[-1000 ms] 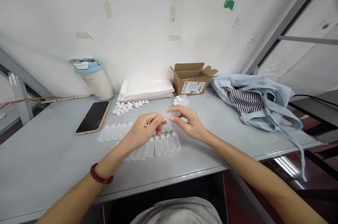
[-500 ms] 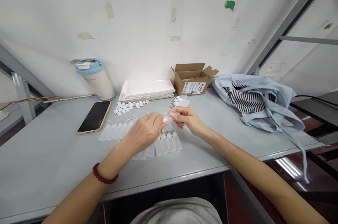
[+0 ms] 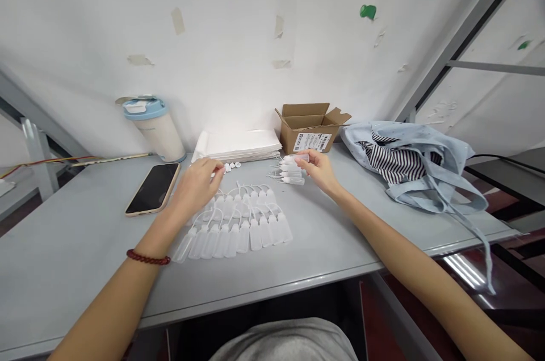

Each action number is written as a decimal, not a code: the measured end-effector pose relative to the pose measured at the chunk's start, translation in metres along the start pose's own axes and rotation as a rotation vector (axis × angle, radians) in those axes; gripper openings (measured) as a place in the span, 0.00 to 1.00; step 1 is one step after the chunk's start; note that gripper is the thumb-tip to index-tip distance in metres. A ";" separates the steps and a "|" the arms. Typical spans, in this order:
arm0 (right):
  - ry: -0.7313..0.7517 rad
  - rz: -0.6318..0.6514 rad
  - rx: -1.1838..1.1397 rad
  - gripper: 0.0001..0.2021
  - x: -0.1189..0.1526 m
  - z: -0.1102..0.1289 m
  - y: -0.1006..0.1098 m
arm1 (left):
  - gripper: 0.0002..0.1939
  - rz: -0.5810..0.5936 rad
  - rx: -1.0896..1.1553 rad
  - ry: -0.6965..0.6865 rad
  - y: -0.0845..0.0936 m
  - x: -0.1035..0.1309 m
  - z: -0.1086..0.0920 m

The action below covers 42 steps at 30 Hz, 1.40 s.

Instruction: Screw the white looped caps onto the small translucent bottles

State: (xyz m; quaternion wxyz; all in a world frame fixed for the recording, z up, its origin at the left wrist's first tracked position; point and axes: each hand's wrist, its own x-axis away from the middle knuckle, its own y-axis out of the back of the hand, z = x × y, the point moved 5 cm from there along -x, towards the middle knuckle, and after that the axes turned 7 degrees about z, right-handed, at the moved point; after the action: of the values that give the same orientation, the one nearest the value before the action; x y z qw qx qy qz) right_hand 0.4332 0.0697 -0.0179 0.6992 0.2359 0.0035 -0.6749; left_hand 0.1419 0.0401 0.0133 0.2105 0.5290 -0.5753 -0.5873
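My left hand (image 3: 196,184) is over the small white caps (image 3: 232,166), fingertips and thumb drawn together; whatever is between them is hidden. The hand covers most of the caps. On the right, my right hand (image 3: 319,171) pinches the end of a small translucent plastic bottle (image 3: 293,158) at the top of a short column of similar bottles (image 3: 293,180) with white caps. Between the hands and nearer me lie two rows of small translucent squeeze bottles (image 3: 234,239), each with a thin, bent white tube at its top.
A phone (image 3: 153,189) and a tumbler with a blue lid (image 3: 157,131) stand to the left. Behind are a stack of white packets (image 3: 242,144) and an open cardboard box (image 3: 313,131). A light-blue cloth bag (image 3: 409,156) hangs its strap over the table's right front edge.
My hands have parted from the middle, where they worked together on a small bottle. The left went left to the caps; the right carried a bottle to the column near the box.
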 end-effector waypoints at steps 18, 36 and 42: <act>0.024 0.207 0.343 0.13 -0.004 0.001 -0.002 | 0.18 0.133 -0.142 0.119 -0.014 -0.007 0.076; -0.015 0.616 0.457 0.08 0.038 0.054 -0.033 | 0.14 0.280 -0.135 0.118 -0.033 -0.010 0.084; -0.020 0.822 0.634 0.20 0.059 0.060 -0.056 | 0.15 0.215 -0.164 0.115 -0.025 -0.009 0.069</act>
State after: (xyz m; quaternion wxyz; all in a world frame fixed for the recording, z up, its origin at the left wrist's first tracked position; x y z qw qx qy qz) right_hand 0.3664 -0.0052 -0.0021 0.8008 0.4116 -0.3007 -0.3144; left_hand 0.0947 0.0853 -0.0208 0.3472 0.4781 -0.5658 -0.5751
